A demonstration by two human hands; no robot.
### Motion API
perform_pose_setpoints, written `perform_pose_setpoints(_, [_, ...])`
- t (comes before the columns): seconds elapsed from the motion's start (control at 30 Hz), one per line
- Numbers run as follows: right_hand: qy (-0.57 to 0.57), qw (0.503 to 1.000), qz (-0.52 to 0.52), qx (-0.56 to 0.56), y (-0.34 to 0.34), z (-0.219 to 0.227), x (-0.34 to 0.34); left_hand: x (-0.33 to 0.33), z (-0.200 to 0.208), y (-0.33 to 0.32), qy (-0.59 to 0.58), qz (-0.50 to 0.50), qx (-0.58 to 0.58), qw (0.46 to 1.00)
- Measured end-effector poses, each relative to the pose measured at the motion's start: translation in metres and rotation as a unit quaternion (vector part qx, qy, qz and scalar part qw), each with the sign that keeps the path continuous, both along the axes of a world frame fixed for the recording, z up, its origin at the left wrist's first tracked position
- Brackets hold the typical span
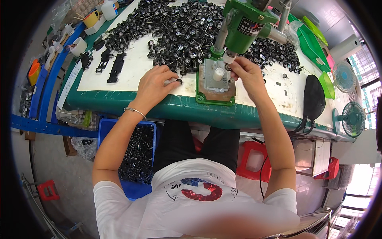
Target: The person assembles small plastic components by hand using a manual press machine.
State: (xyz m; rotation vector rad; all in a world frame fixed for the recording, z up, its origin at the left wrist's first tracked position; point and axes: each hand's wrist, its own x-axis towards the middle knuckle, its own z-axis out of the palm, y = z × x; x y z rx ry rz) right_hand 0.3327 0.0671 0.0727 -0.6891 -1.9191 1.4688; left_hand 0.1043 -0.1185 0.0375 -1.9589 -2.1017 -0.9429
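Currently at the near edge, left of middle: left hand (158,83), thumb and fingers pinched on one small black wheel (178,81), held just above the pale top of the desk (167,106).

Right hand (243,72): thumb and fingers closed on a dark round piece (227,67), just below the white tip (229,59) of the press.

One press (247,30), green, standing on the desk right of middle; its green base (217,102) at the near edge, between the hands. One grey metal plate (211,82) on that base, carrying a short white cylinder (218,74), upright, left of the right hand.

One large heap of black wheels (183,34), many on thin metal axles, spread across the far side of the desk and behind the press. Two flat black frames (116,68), side by side, left of the heap.

One yellow mug (91,19), far left. One green tray (312,46), far right. One black pouch (314,97), right, at the near edge; a small green fan (353,119) farther right. One blue bin (104,126), below the desk at left, with more small dark parts (137,153) inside.
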Motion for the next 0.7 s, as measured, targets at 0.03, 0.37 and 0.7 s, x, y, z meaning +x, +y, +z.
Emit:
perform_pose_setpoints(0.03, [-0.033, 0.999, 0.007, -0.014, -0.005, 0.001, -0.004, 0.003, 0.001, 0.002, -0.017, 0.01, -0.011, 1.0])
perform_pose_setpoints(0.37, [-0.034, 0.998, -0.038, -0.04, -0.021, -0.008, -0.016, 0.025, 0.025, 0.009, -0.285, -0.042, 0.042, 0.957])
perform_pose_setpoints(0.7, [-0.014, 0.991, -0.044, 0.126, -0.029, -0.021, -0.012, 0.037, 0.037, 0.03, -0.698, -0.124, -0.039, 0.705])
